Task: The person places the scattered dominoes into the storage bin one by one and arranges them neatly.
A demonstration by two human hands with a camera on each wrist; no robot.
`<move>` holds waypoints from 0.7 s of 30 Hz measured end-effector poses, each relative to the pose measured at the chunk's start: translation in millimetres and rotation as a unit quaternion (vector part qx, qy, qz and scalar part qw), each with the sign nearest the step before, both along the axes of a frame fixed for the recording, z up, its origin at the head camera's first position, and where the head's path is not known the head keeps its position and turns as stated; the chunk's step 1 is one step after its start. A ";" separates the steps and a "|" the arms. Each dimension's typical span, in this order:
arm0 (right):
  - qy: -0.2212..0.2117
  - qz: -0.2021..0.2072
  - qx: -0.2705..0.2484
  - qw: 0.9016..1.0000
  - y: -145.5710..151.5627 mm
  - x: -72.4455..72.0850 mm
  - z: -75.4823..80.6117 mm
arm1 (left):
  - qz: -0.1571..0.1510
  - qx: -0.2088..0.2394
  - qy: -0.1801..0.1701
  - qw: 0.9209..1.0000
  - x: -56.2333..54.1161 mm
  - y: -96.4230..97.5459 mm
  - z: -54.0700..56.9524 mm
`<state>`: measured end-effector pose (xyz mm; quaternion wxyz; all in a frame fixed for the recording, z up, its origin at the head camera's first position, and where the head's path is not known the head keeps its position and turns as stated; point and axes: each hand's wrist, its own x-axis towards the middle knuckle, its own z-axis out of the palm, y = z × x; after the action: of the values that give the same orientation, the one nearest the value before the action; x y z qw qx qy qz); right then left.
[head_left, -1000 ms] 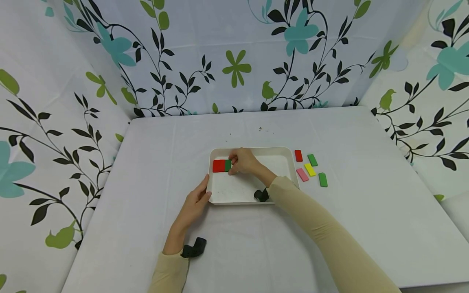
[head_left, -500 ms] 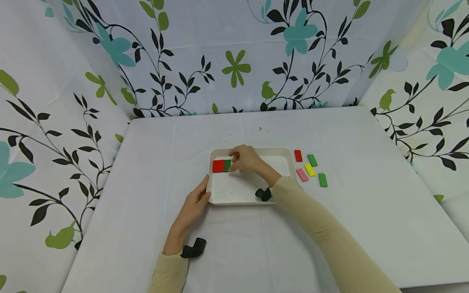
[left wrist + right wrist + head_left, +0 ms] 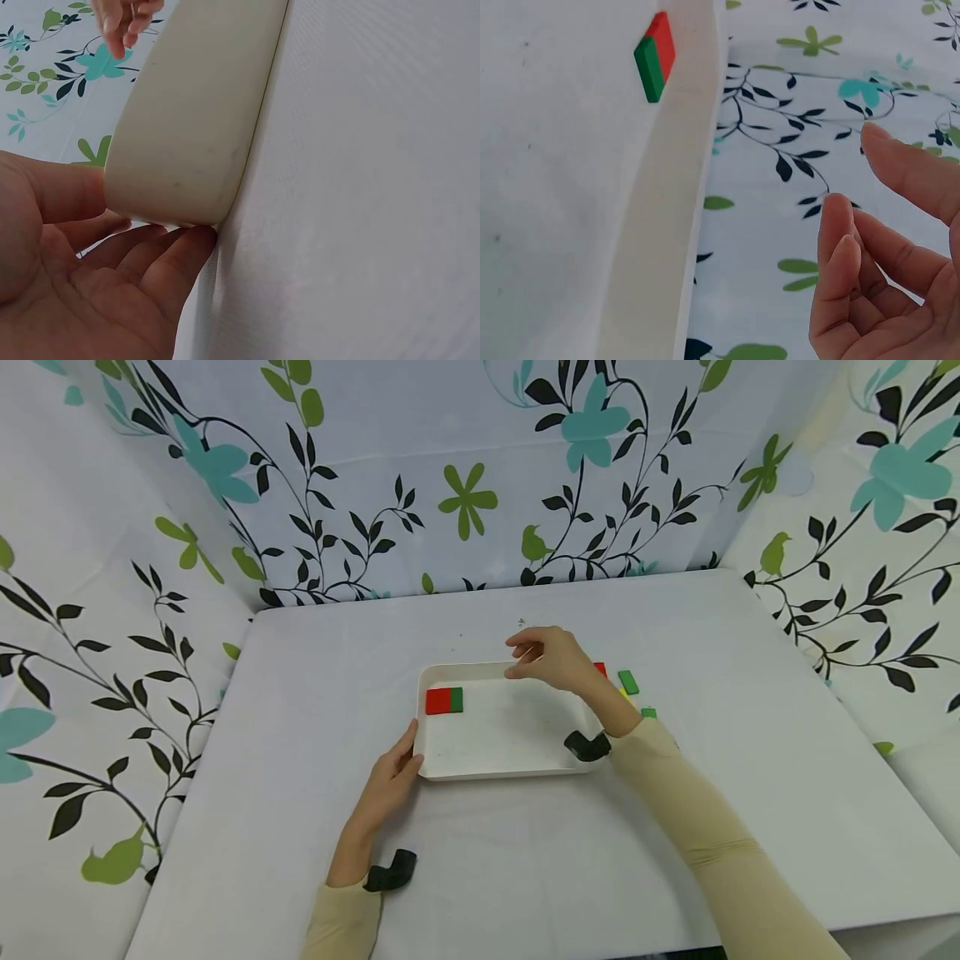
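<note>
A shallow white tray (image 3: pixel 495 768) lies on the table. In its upper left sit a red block (image 3: pixel 438 701) and a green tile (image 3: pixel 457 699), side by side and touching. My left hand (image 3: pixel 390 781) holds the tray's left end; in the left wrist view its thumb and fingers (image 3: pixel 176 270) bend about the tray corner. Above the tray's far right part hovers my right hand (image 3: pixel 558 660), fingers loosely bent. The right wrist view shows a gap between thumb and fingertips (image 3: pixel 837 214) and nothing held. The green tile (image 3: pixel 649 71) and the red block lie apart from this hand.
Right of the tray lie loose tiles, partly hidden by my right arm: a red tile (image 3: pixel 600 668), a green tile (image 3: pixel 628 682), a yellow tile (image 3: pixel 623 692) and another green tile (image 3: pixel 648 713). Black wrist devices (image 3: pixel 392 870) sit on both wrists. Patterned curtains surround the table.
My right hand has left the green tile in the tray, rising and moving right. The left hand stays at the tray's end. The head view has shifted slightly.
</note>
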<state>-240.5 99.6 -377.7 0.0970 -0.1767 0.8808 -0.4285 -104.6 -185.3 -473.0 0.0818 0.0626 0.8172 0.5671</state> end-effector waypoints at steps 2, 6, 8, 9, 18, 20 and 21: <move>0.010 -0.008 0.005 1.000 16.5 1.8 3.7 | 0.000 0.001 0.001 1.000 0.0 -0.5 -0.5; 0.020 -0.039 0.021 0.999 51.7 7.7 7.5 | 0.002 0.001 0.009 1.000 -0.2 -0.1 -1.3; 0.016 -0.059 0.030 0.998 69.8 10.8 7.8 | 0.002 0.001 0.015 1.000 0.3 0.5 -1.6; 0.013 -0.066 0.034 0.997 79.3 12.4 7.5 | 0.002 0.000 0.018 1.000 0.4 0.8 -1.6; -0.036 -0.101 0.066 0.992 154.7 27.2 -7.7 | 0.002 0.000 0.012 1.000 0.2 0.6 -1.5; -0.048 -0.103 0.076 0.991 165.3 30.3 -12.9 | 0.002 0.002 0.012 1.000 0.5 0.7 -1.1; -0.054 -0.102 0.080 0.990 169.8 31.6 -15.9 | 0.002 0.003 0.012 1.000 0.8 0.8 -0.8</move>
<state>-208.9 269.4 -393.6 0.1135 -0.0540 0.9191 -0.3734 -103.8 -184.6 -473.8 0.0707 0.0680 0.8166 0.5688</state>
